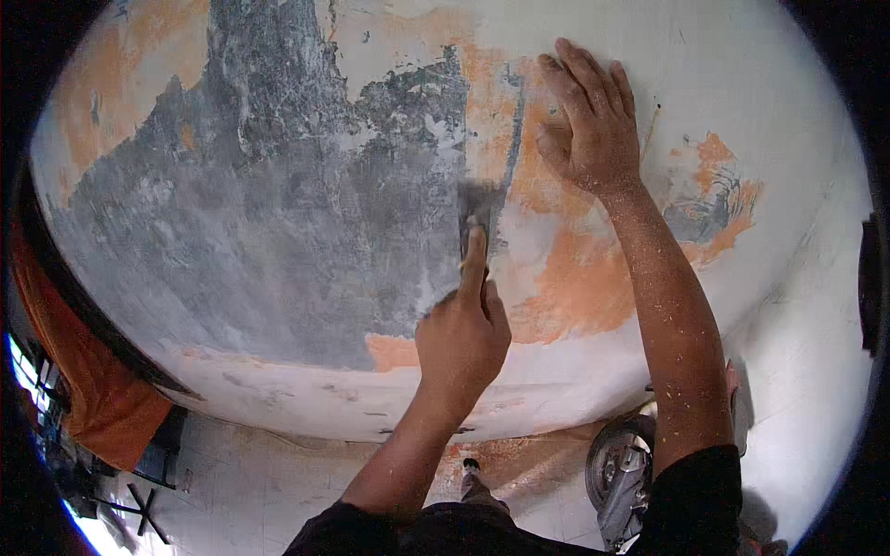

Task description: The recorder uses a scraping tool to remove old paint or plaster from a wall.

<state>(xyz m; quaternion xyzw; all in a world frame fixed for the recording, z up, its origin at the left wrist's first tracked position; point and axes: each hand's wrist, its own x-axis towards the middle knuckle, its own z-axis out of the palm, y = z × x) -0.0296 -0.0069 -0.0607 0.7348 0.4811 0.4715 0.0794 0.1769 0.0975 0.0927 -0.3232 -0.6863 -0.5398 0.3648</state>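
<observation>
My left hand [464, 338] is closed around a scraper [480, 199], its index finger stretched along the tool toward the blade. The blade is blurred and lies against the wall [278, 250], at the right edge of a large bare grey area where the paint is gone. Orange paint [579, 283] borders that area, with off-white paint beyond it. To the upper right, my right hand [598, 130] rests flat on the wall, fingers spread, holding nothing. Pale flakes cling to my right forearm.
Paint crumbs [533, 463] lie on the tiled floor along the wall's foot, near my shoe [471, 463]. At the lower right stands a motorcycle [623, 473]. An orange cloth [111, 398] hangs at the left, above a dark star-shaped base [141, 511].
</observation>
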